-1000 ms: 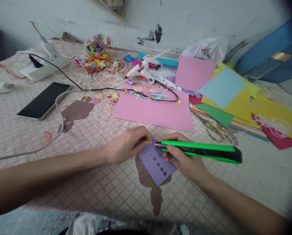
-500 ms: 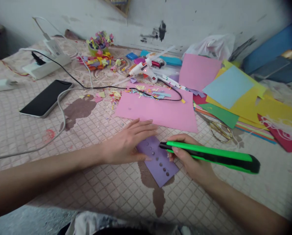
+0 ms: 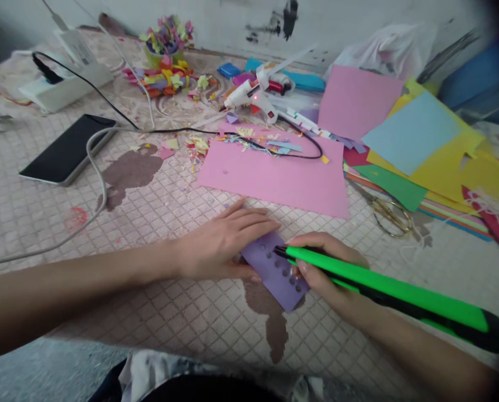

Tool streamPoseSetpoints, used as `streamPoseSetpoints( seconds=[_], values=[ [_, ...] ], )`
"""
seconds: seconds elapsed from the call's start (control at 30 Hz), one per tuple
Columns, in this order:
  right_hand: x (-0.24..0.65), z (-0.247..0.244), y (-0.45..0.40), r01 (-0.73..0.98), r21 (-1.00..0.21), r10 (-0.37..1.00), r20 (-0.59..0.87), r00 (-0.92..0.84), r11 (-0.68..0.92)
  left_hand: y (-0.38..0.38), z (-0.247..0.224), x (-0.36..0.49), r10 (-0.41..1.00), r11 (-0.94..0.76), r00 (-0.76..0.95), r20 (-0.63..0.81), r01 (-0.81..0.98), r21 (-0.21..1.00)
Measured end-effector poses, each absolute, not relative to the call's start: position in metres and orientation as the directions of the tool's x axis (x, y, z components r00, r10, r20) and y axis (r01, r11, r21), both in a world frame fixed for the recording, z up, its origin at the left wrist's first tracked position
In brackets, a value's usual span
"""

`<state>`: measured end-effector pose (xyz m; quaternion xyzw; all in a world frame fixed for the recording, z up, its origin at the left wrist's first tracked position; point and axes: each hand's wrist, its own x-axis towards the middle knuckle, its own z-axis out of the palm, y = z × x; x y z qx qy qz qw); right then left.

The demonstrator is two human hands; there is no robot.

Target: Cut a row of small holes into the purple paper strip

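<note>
A purple strip of paper (image 3: 270, 276) with a row of small round holes or dots lies slanted on the cloth before me. My left hand (image 3: 228, 240) rests over its upper left end, fingers stretched out flat and the thumb at its left edge. In my right hand (image 3: 329, 268) is a green and black utility knife (image 3: 392, 285), gripped near its front. The black tip of the knife points at the upper part of the row; whether it touches the paper I cannot tell. The right fingertips lie close to the strip's right side.
Beyond my hands lie a pink sheet (image 3: 270, 184) with paper scraps and a white glue gun (image 3: 253, 97). Gold-handled scissors (image 3: 389, 215) and coloured papers (image 3: 417, 134) are at right. A phone (image 3: 67, 151), power strip (image 3: 65, 86) and cables occupy the left.
The view has shifted, so most table things sit higher in the picture. The knife's rear end has swung lower and nearer to me, while its tip stays over the purple strip.
</note>
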<state>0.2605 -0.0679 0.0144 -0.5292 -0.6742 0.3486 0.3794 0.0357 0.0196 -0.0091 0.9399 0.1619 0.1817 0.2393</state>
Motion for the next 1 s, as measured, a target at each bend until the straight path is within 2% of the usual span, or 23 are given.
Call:
streamPoseSetpoints(
  seconds=[0.1,0.3,1.0],
  values=[
    [0.2608,0.0158,-0.0693,0.474,-0.853,0.974,0.157,-0.165,0.218,0.0162,-0.0071,0.0362,0.424,-0.823,0.863,0.276,0.239,0.516],
    [0.261,0.0132,-0.0718,0.464,-0.864,0.975,0.125,-0.182,0.197,0.0168,-0.0068,0.0349,0.383,-0.807,0.881,0.277,0.173,0.565],
    [0.2577,0.0143,-0.0719,0.556,-0.784,0.959,0.186,-0.215,0.277,0.0155,-0.0086,0.0357,0.388,-0.824,0.873,0.295,0.185,0.536]
  ],
)
